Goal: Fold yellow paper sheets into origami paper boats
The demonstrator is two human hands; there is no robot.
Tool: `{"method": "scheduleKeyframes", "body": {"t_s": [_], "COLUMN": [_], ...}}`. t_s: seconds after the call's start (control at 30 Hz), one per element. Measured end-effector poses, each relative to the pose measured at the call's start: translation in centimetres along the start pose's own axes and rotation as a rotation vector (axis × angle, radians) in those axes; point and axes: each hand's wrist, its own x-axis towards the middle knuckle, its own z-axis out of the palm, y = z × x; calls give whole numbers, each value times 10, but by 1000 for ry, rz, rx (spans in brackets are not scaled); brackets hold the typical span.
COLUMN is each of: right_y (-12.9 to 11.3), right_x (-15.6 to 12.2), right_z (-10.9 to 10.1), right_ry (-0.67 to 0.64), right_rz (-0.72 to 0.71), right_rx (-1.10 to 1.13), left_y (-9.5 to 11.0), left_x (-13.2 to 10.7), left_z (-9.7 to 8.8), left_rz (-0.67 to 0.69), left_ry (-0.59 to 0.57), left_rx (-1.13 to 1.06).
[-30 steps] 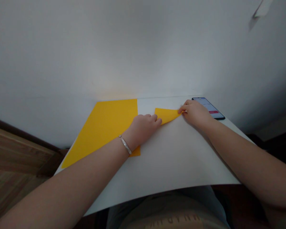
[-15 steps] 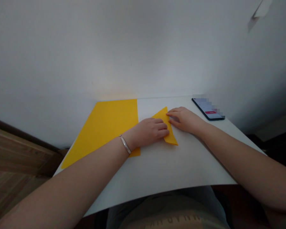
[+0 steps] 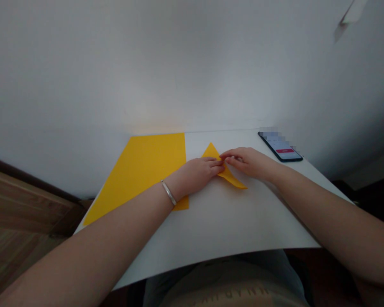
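Observation:
My left hand (image 3: 198, 174), with a silver bangle at the wrist, lies over the left part of a small folded piece of yellow paper (image 3: 231, 178). Its fingers are together on the paper and hold it; the thumb is out of sight. My right hand (image 3: 245, 161) grips the same paper near its middle, thumb and forefinger closed at the right edge. One pointed corner of the paper sticks up toward the wall, while another reaches toward me at the right, slightly curved. Part of the paper is hidden under the fingers.
A large flat yellow sheet (image 3: 147, 164) covers the left side of the white table (image 3: 230, 226), partly under my left forearm. At the back right lies a phone (image 3: 280, 146) with its screen lit. A white wall (image 3: 185, 72) stands behind the table.
The folded paper has been turned: its top point has moved left and its lower corner right. My right hand has come slightly left, closer to my left fingers, which have straightened.

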Motion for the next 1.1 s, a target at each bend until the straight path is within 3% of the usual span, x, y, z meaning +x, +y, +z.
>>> {"method": "scheduleKeyframes", "body": {"t_s": [0.13, 0.27, 0.37, 0.67, 1.1], "right_y": [-9, -15, -20, -23, -21], "right_x": [-5, -11, -13, -11, -11], "right_z": [-9, -15, -16, -13, -10], "right_ry": [-45, -107, -152, -186, -110], "right_rz": [-12, -74, -93, -67, -7], "right_rx": [38, 103, 10, -209, -213], "left_y": [3, 5, 3, 0, 3], "left_x": [0, 0, 1, 3, 3], "left_z": [-2, -1, 0, -3, -8], "left_rz": [-20, -154, -210, -166, -171], "left_ry": [-24, -18, -21, 32, 56], "left_rx": [7, 9, 55, 110, 8]}}
